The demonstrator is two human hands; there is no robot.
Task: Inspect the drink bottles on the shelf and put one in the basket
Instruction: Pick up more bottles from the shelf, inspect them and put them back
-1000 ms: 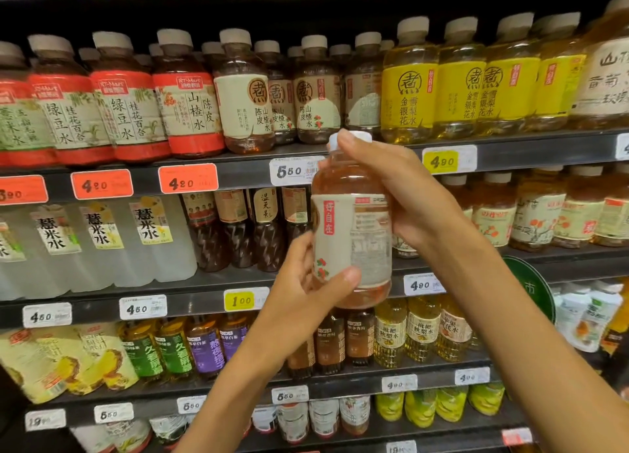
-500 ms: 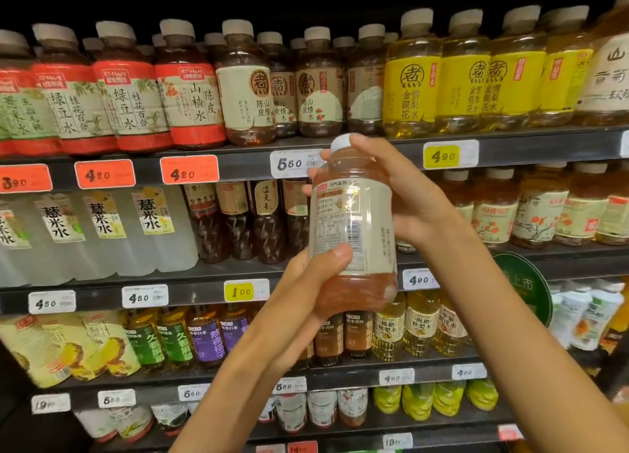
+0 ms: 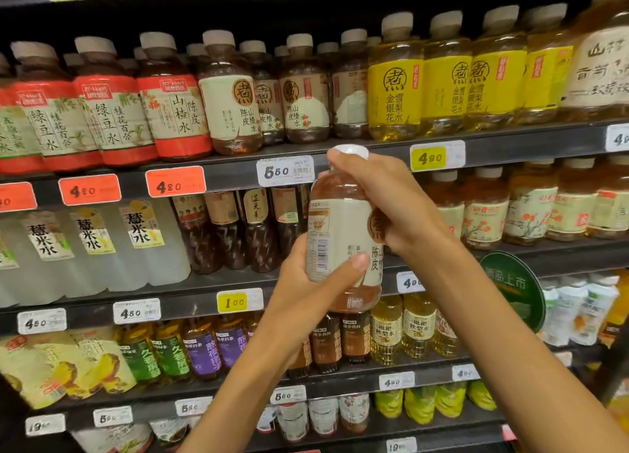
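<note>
We hold the bottle (image 3: pixel 343 241) upright before the shelf (image 3: pixel 374 147), long axis vertical. Our left hand (image 3: pixel 306 282) wraps its lower body, our right hand (image 3: pixel 384 200) grips its shoulder. No basket shows.

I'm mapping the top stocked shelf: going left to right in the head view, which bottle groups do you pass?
Red-labelled bottles → brown-drink bottles with cream labels → yellow-labelled bottles → a large cream-labelled bottle, cut off at the right edge.
</note>
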